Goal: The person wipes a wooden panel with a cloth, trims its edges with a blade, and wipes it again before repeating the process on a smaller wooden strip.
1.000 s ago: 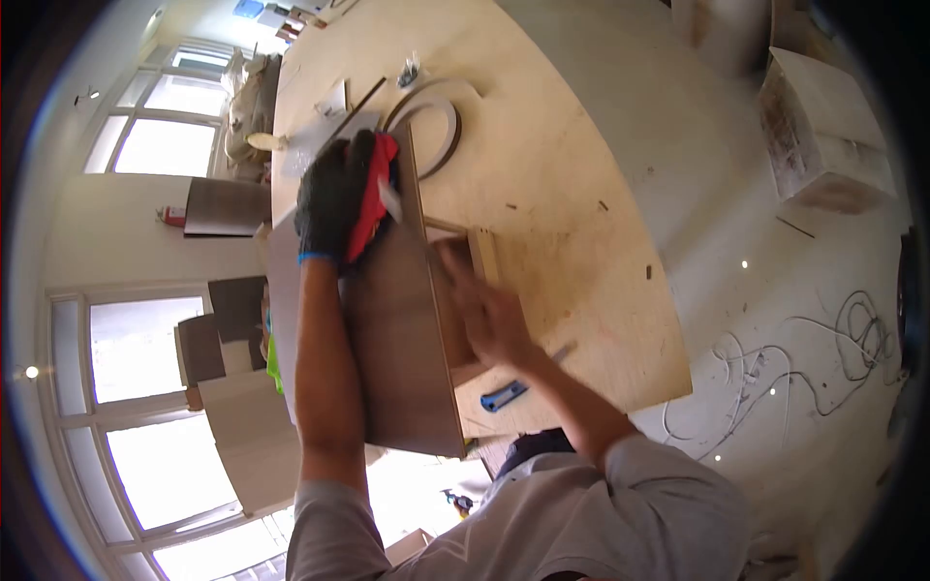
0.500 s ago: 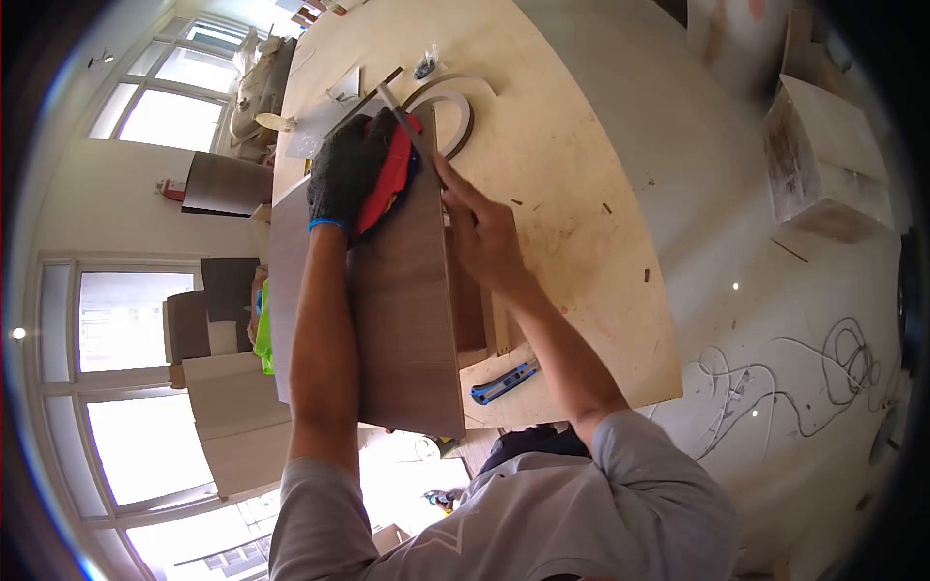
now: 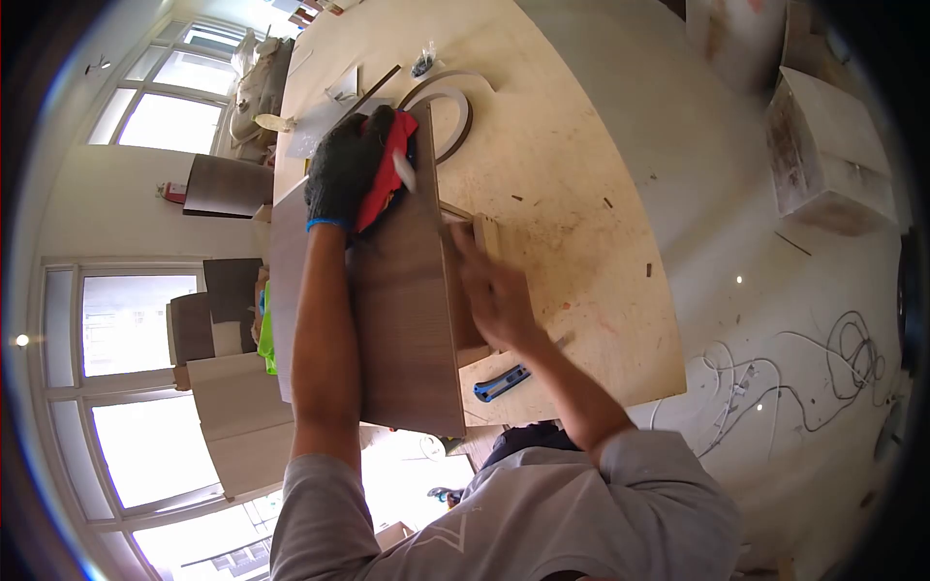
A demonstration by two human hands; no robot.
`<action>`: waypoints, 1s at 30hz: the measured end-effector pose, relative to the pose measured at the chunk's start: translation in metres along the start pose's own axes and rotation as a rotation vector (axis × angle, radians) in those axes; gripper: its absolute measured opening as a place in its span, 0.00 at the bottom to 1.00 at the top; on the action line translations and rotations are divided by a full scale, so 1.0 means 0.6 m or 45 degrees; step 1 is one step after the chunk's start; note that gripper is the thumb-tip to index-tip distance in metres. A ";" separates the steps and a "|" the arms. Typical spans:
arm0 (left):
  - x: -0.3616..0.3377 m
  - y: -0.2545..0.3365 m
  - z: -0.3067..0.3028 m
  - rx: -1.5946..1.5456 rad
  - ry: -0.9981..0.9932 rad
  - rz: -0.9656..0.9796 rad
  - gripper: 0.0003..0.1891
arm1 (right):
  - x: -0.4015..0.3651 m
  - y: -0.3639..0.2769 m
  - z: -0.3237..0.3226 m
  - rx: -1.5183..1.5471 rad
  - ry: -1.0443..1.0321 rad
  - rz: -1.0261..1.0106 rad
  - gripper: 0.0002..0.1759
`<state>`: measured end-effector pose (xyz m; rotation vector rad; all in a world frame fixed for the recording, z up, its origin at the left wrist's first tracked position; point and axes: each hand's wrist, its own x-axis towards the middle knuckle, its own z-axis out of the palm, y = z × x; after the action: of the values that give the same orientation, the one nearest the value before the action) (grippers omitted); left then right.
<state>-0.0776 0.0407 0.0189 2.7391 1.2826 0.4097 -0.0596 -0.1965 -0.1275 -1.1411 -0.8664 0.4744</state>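
A long brown panel (image 3: 402, 320) stands on edge on the plywood table (image 3: 581, 194). My left hand (image 3: 351, 169), in a black and red glove, grips the panel's far end. My bare right hand (image 3: 492, 290) is blurred with motion against the panel's right side, closed on a thin grey tool whose end (image 3: 561, 341) pokes out past the wrist. A small light wood block (image 3: 484, 235) lies just beyond the fingers, against the panel.
A blue utility knife (image 3: 500, 382) lies near the table's front edge. A curved wooden piece (image 3: 453, 107) sits beyond the panel. A cardboard box (image 3: 823, 145) and loose cables (image 3: 804, 378) are on the floor at right. Boards (image 3: 232, 416) lean by the windows.
My right hand was near the block, reached up to the panel's far end with the thin tool raised, and has now slid back down along the panel. The left hand keeps its grip.
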 end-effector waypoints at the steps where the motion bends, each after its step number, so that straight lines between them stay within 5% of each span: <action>1: -0.001 0.010 -0.004 0.017 0.007 -0.027 0.31 | -0.026 -0.004 0.002 0.080 0.039 -0.065 0.27; 9: -0.001 0.009 -0.008 0.075 -0.073 -0.060 0.31 | 0.099 -0.010 0.009 0.171 0.072 0.034 0.26; 12: -0.011 0.031 -0.020 0.049 -0.064 -0.077 0.31 | -0.027 -0.004 -0.006 0.075 -0.050 0.035 0.26; 14: -0.016 0.043 -0.026 0.042 -0.010 -0.069 0.32 | -0.041 0.011 0.011 0.045 0.145 -0.294 0.26; 17: -0.024 0.033 -0.024 0.039 -0.061 -0.093 0.33 | 0.043 0.001 0.014 -0.014 0.109 0.056 0.25; 20: -0.023 0.039 -0.029 0.050 -0.049 -0.130 0.35 | 0.124 0.003 0.006 0.129 0.038 0.137 0.26; 23: -0.026 0.043 -0.039 0.007 -0.101 -0.137 0.35 | -0.001 0.028 -0.011 0.106 -0.071 0.166 0.27; 30: -0.018 0.022 -0.011 0.045 -0.009 -0.141 0.33 | 0.089 -0.029 0.009 -0.048 0.056 0.120 0.25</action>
<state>-0.0764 0.0238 0.0258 2.6791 1.4451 0.3711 -0.0334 -0.1614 -0.0917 -1.2265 -0.7885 0.5102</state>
